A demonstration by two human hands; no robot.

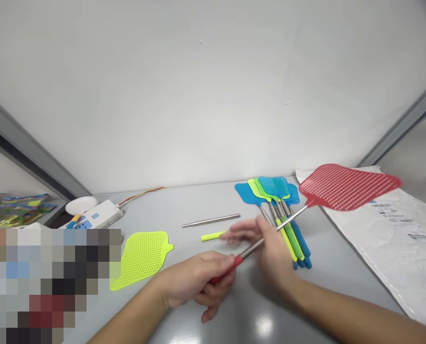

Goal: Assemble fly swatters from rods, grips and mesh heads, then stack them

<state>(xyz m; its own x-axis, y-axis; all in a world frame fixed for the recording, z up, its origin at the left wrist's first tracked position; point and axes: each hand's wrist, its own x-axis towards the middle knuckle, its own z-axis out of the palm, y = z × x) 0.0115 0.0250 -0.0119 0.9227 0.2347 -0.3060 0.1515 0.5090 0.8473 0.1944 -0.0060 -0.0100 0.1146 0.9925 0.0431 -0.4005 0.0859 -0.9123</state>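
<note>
My left hand (194, 277) is closed around the red grip of a fly swatter (349, 187). Its metal rod slants up to the right, ending in a red mesh head. My right hand (275, 255) is beside the rod, fingers stretched out leftward and not wrapped around it; whether the rod touches the palm or thumb I cannot tell. Just beyond those fingertips lies a yellow-green handle sleeve (212, 236). A loose metal rod (212, 220) rests behind it. To the left, a detached yellow-green swatter head (143, 258) lies flat.
Several blue, green and yellow swatters (295, 239) are piled behind my right hand. A white plastic mailing bag (388, 239) covers the right side of the grey table (184, 203). At the left are a power strip (98, 215), a white oval object (81, 205) and colourful packets (19, 208).
</note>
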